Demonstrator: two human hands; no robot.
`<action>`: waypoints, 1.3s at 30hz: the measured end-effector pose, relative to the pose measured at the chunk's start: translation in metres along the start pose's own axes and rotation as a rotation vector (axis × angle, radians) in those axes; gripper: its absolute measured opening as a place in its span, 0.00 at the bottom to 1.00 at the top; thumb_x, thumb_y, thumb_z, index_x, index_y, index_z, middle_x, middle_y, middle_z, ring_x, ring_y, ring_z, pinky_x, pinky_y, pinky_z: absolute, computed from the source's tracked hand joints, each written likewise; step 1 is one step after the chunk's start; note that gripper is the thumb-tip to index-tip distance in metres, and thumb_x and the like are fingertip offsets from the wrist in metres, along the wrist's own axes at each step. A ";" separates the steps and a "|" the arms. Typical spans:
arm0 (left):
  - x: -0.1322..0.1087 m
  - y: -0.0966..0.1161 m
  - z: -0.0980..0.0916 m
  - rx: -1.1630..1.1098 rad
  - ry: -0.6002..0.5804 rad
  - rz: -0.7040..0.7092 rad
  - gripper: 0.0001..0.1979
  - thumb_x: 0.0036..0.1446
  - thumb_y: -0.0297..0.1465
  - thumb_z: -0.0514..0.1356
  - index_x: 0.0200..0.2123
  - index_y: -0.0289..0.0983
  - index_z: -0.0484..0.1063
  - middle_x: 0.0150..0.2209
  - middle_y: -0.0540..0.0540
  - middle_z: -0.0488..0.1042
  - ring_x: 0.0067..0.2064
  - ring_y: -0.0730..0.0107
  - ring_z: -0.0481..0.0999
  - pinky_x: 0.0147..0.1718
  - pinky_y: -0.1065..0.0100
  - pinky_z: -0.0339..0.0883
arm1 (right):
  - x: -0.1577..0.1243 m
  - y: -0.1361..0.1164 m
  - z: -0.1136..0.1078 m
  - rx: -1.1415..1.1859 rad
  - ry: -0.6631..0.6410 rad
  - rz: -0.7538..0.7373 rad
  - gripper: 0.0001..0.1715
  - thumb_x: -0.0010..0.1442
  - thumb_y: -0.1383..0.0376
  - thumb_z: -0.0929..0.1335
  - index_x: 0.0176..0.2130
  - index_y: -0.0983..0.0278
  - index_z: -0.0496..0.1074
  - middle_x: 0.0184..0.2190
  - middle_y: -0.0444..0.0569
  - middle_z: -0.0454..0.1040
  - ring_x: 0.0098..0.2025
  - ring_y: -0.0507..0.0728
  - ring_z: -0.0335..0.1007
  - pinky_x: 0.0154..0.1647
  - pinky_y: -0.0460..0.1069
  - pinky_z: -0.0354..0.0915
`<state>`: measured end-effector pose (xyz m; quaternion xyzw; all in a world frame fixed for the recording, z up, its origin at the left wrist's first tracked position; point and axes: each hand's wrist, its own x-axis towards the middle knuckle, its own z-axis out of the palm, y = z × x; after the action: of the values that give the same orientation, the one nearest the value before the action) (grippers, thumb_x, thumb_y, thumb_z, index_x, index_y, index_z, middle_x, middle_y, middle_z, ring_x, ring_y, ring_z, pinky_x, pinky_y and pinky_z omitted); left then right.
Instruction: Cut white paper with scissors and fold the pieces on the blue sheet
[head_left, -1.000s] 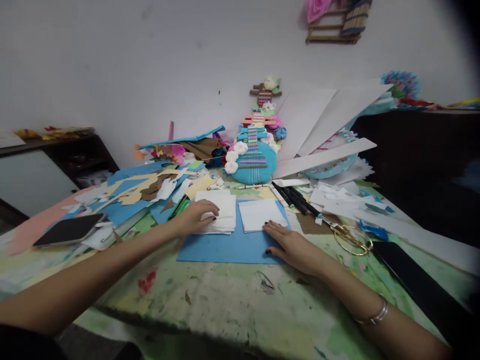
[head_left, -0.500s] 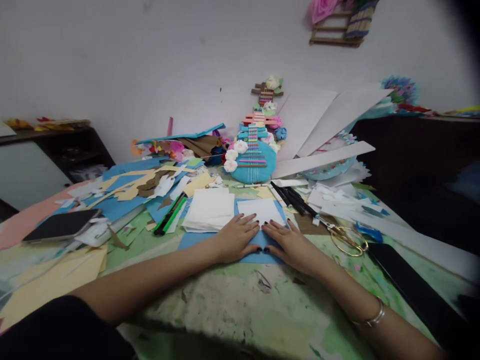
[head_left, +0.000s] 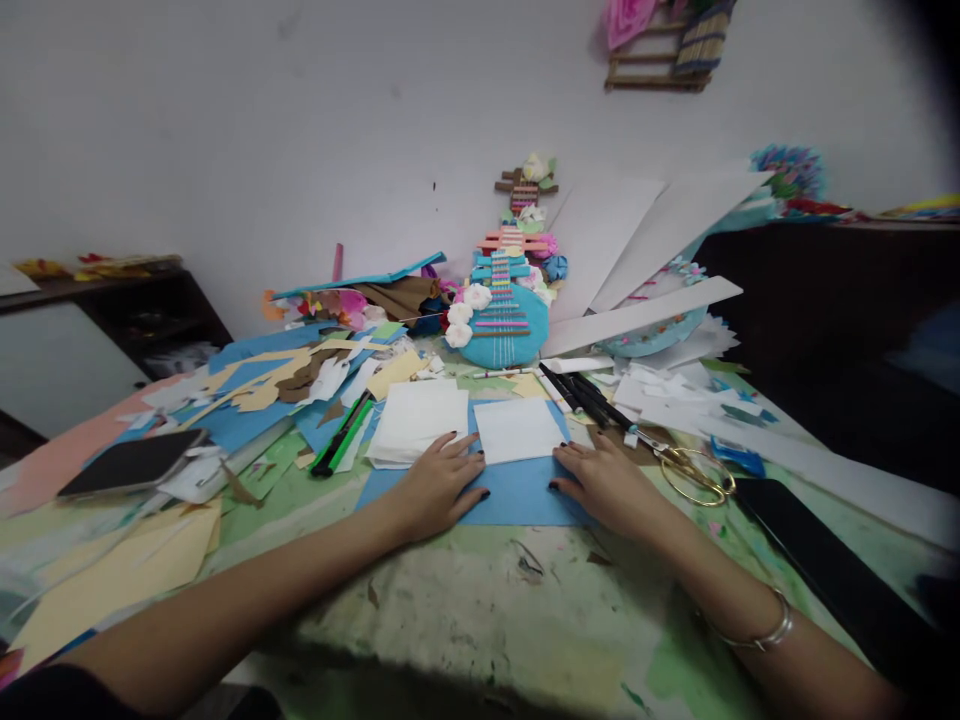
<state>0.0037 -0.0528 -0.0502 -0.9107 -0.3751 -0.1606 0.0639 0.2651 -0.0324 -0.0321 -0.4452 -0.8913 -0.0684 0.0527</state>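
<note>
A sheet of blue paper (head_left: pixel 517 492) lies flat on the table in front of me. On its left part rests a stack of white paper squares (head_left: pixel 417 420), and a single white square (head_left: pixel 521 430) lies to the right of that stack. My left hand (head_left: pixel 442 485) is spread flat, its fingertips at the stack's lower right corner and the blue paper. My right hand (head_left: pixel 611 480) lies open on the blue sheet's right side, fingertips near the single square's lower right corner. Neither hand grips anything.
A green utility knife (head_left: pixel 342 435) lies left of the stack. Black pens (head_left: pixel 589 398), gold-handled scissors (head_left: pixel 697 476) and a long black object (head_left: pixel 810 560) are on the right. A phone (head_left: pixel 131 462) and paper scraps lie left; a blue paper instrument model (head_left: pixel 504 330) stands behind.
My hands have moved apart, the left one to the left and the right one to the right. More of the single white square and the blue sheet now shows between them.
</note>
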 end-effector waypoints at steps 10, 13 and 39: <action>0.006 -0.063 -0.018 0.096 -0.072 -0.303 0.09 0.56 0.31 0.54 0.35 0.36 0.74 0.36 0.43 0.78 0.40 0.61 0.75 0.40 0.63 0.65 | 0.000 -0.006 -0.009 0.007 -0.015 0.020 0.10 0.61 0.63 0.64 0.34 0.65 0.72 0.35 0.53 0.77 0.43 0.60 0.71 0.47 0.52 0.61; 0.005 -0.081 -0.021 0.059 -0.150 -0.349 0.09 0.54 0.31 0.55 0.31 0.37 0.75 0.31 0.43 0.78 0.34 0.63 0.75 0.34 0.67 0.64 | 0.001 -0.004 -0.005 0.042 0.001 0.024 0.10 0.61 0.65 0.63 0.32 0.63 0.73 0.33 0.50 0.78 0.41 0.60 0.72 0.44 0.52 0.62; 0.088 0.008 0.022 0.214 0.081 0.174 0.08 0.59 0.25 0.49 0.34 0.32 0.68 0.34 0.40 0.73 0.38 0.60 0.72 0.38 0.61 0.65 | 0.019 0.009 0.016 -0.128 0.115 -0.085 0.12 0.61 0.73 0.61 0.31 0.66 0.72 0.31 0.49 0.76 0.36 0.54 0.70 0.50 0.53 0.53</action>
<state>0.0731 0.0054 -0.0406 -0.9205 -0.3071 -0.1503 0.1894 0.2608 -0.0096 -0.0442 -0.4047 -0.8986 -0.1531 0.0723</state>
